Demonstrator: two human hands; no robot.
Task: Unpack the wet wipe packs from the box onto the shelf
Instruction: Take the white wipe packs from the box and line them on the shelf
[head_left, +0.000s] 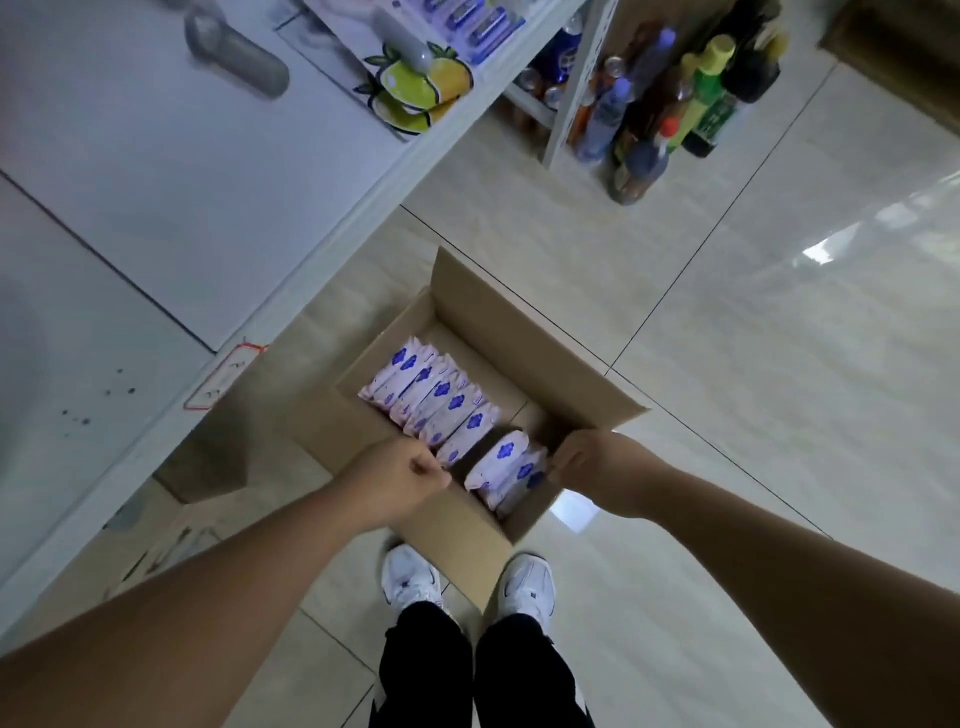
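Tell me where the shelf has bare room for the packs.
The shelf is bare between the grey cylinder and its front edge. Its far right is crowded: fruit-print packets. The packs sit in the box.

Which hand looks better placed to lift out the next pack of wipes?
The right hand, probably. Its fingers already touch the nearest wet wipe pack in the box, while the left hand is closed in a fist at the near-left rim.

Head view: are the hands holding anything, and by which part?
Both hands, left and right, reach into the cardboard box at the wet wipe packs; whether either grips cannot be told.
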